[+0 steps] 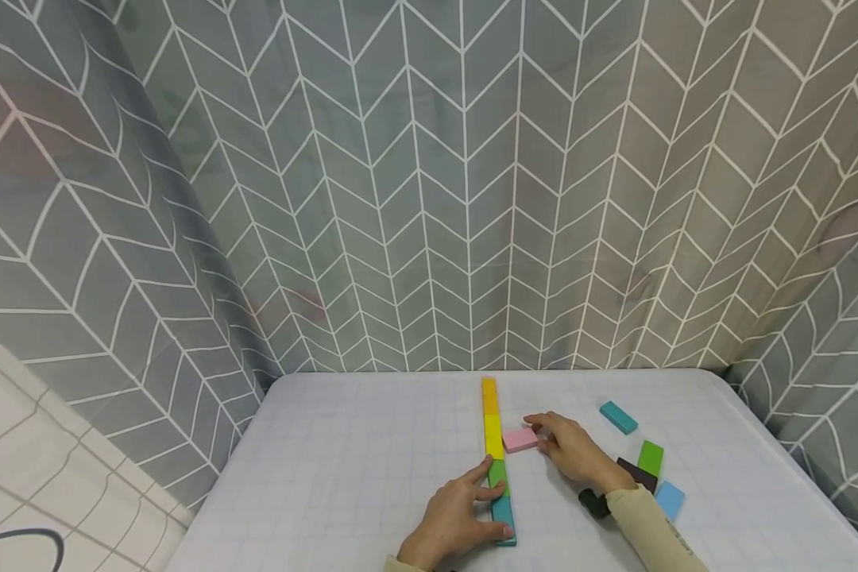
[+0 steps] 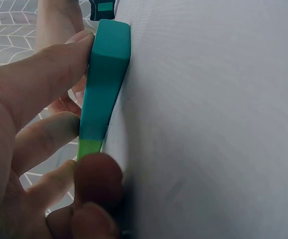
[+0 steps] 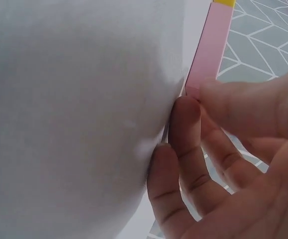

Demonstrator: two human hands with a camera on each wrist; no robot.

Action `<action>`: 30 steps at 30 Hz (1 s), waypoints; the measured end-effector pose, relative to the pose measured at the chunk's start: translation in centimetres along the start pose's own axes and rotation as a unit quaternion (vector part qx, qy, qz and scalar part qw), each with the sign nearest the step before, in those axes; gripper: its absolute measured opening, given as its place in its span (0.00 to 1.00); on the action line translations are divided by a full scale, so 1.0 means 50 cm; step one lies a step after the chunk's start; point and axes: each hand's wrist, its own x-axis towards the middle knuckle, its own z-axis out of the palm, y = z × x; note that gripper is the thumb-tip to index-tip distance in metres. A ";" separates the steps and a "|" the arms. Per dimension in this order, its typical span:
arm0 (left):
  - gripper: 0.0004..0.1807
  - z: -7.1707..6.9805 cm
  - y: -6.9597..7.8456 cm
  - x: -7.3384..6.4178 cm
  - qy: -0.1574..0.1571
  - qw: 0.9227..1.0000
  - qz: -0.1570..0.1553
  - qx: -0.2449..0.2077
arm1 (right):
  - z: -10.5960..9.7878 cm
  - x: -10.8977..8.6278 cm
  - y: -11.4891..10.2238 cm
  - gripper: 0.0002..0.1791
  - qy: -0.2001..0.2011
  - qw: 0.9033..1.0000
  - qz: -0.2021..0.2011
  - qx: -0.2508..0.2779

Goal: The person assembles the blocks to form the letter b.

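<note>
A straight row of flat blocks runs away from me: a teal block [image 1: 503,512], a green block [image 1: 497,475], a yellow block [image 1: 494,435] and an orange-yellow block [image 1: 489,396]. My left hand [image 1: 454,516] lies on its near part with fingers spread. Its thumb rests on the teal block, and other fingertips touch the green one. My right hand [image 1: 579,457] pinches the right end of a pink block [image 3: 211,47] between thumb and finger. That block lies crosswise, its left end right at the yellow block's side.
To the right lie loose blocks: a teal block [image 1: 619,417], a green block [image 1: 651,458], a light blue block [image 1: 670,500] and a dark block [image 1: 638,474]. A black object [image 1: 594,504] sits beside the right wrist. A patterned curtain [image 1: 465,199] hangs behind the white table [image 1: 329,477].
</note>
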 end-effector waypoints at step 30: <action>0.34 0.000 -0.002 -0.004 -0.001 1.000 -0.004 -0.013 | -0.182 -0.090 0.165 0.23 0.029 0.979 0.189 -0.065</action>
